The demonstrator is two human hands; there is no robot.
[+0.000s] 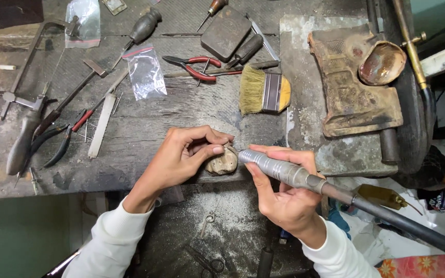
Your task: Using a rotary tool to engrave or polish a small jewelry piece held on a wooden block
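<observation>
Grinding looks underway: the left hand (181,157) pinches a small piece, too tiny to identify, against the worn bench peg (222,163), while the right hand (284,198) grips the rotary handpiece (279,169), tip at it. Dust below suggests much filing done.

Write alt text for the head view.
Seen from above, the right hand holds a grey rotary handpiece to a small piece pinched by the left hand on a worn bench peg; pliers and a brush lie behind.
</observation>
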